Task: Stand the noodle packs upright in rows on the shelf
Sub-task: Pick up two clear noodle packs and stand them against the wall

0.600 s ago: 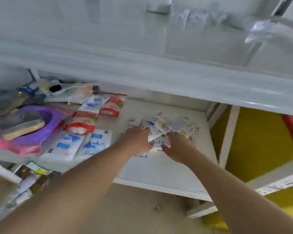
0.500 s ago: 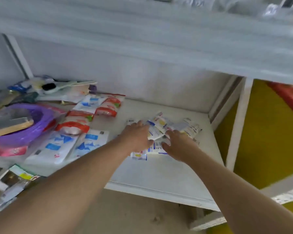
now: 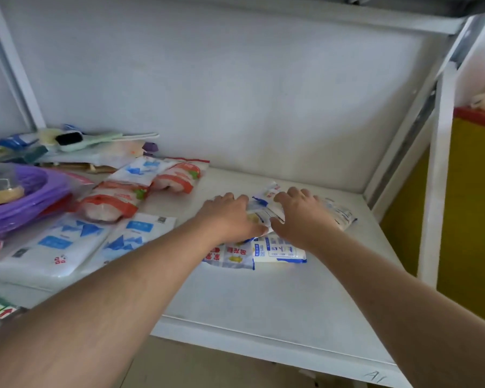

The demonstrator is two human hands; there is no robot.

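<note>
Both hands lie palm-down on a loose heap of noodle packs [image 3: 266, 247] lying flat on the white shelf [image 3: 263, 303], right of centre. The left hand [image 3: 230, 217] and right hand [image 3: 303, 217] press on the packs with fingers spread; I cannot tell whether either grips one. Larger white-and-blue bags [image 3: 53, 247] lie to the left.

Soft, even daylight fills my view, a bit dim and bluish against the wall [image 3: 235, 93] behind the shelf [image 3: 263, 303], with only faint shadows under my forearms. The wide lens bends the shelf's posts outward at both edges, and everything looks slightly soft, without glare.
</note>
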